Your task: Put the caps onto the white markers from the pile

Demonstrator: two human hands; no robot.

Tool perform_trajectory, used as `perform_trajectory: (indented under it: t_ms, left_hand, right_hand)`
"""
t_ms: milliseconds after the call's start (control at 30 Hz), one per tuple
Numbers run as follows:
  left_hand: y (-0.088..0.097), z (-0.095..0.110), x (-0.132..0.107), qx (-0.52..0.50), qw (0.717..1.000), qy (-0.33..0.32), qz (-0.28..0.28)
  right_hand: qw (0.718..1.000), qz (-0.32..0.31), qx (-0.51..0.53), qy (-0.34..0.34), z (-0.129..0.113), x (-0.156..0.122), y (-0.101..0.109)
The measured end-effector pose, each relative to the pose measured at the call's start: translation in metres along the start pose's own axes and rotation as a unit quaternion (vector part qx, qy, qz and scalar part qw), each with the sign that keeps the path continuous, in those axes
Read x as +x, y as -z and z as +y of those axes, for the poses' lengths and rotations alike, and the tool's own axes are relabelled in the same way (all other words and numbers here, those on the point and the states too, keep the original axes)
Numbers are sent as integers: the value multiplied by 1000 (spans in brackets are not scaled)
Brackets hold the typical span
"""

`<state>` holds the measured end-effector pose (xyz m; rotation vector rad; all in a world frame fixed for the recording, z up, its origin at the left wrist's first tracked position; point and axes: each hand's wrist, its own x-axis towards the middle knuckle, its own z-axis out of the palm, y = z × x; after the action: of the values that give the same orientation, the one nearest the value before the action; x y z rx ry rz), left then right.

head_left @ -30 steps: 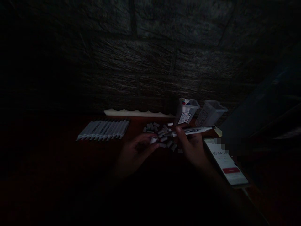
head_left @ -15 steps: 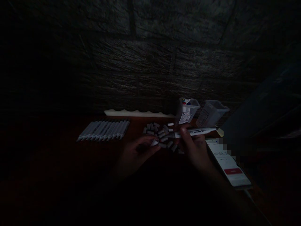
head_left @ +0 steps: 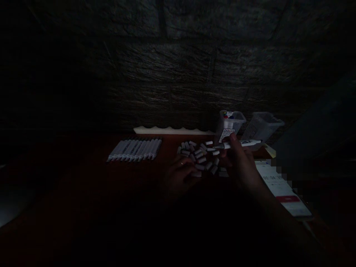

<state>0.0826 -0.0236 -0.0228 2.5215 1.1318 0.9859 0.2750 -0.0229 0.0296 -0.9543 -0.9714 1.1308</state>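
1. Left hand (head_left: 182, 171) has been brought down beside the loose caps (head_left: 201, 160); whether anything is held in its grip cannot be told.
2. One white marker (head_left: 251, 142) is held in the right hand's (head_left: 242, 160) grip, pointed left near the caps.
3. Other markers (head_left: 136, 149) are laid in a row on the tabletop (head_left: 170, 142), left of the caps.

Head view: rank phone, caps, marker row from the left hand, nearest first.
From the left hand:
1. Caps: right by its fingertips, mostly to its right.
2. Marker row: to its left, farther back.
3. Phone: far right, past the right hand.
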Motion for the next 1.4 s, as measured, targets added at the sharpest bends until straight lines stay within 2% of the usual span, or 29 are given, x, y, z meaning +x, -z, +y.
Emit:
perform_trajectory:
  t_ms: [133, 233, 333, 433, 533, 600, 667, 733, 867, 967, 1067, 1133, 1267, 1400]
  left_hand:
    - [-13, -4, -1, 115, 993, 8, 8]
    - [-13, -6, 1, 146, 988, 35, 23]
    - [-3, -11, 5, 114, 991, 66, 19]
    - [15, -21, 8, 58, 993, 104, 1]
    - [33, -30, 9, 41, 989, 141, 28]
    - [38, -30, 12, 38, 989, 140, 35]
    - [33, -21, 20, 30, 993, 110, 4]
    - [22, -7, 35, 31, 997, 54, -50]
    - [-11, 23, 83, 88, 988, -53, -112]
    - [-35, 35, 113, 169, 972, -47, -157]
    - [-49, 39, 125, 223, 953, -25, -205]
    - [-51, 39, 126, 229, 950, -31, -212]
    - [-47, 34, 124, 213, 961, -25, -177]
    - [-48, 28, 125, 228, 949, 30, -218]
  right_hand:
    - [998, 50, -43, -10, 6, 6, 6]
    - [996, 65, -62, -7, 9, 8, 8]
    - [995, 82, -58, -1, 5, 11, 10]
    - [994, 108, -24, 14, -4, 14, 12]
    - [990, 136, -9, 42, -12, 17, 15]
    - [987, 152, -5, 55, -13, 19, 18]
    - [985, 163, -1, 63, -13, 21, 21]
    - [983, 169, 3, 73, -12, 23, 23]
    - [982, 165, 2, 92, -10, 26, 26]
    - [981, 171, 9, 86, -11, 27, 26]
    - [982, 174, 24, 77, -12, 28, 27]
    - [983, 165, 31, 79, -10, 28, 28]
    - [982, 162, 27, 90, -7, 30, 30]
    - [982, 167, 21, 91, -6, 32, 30]
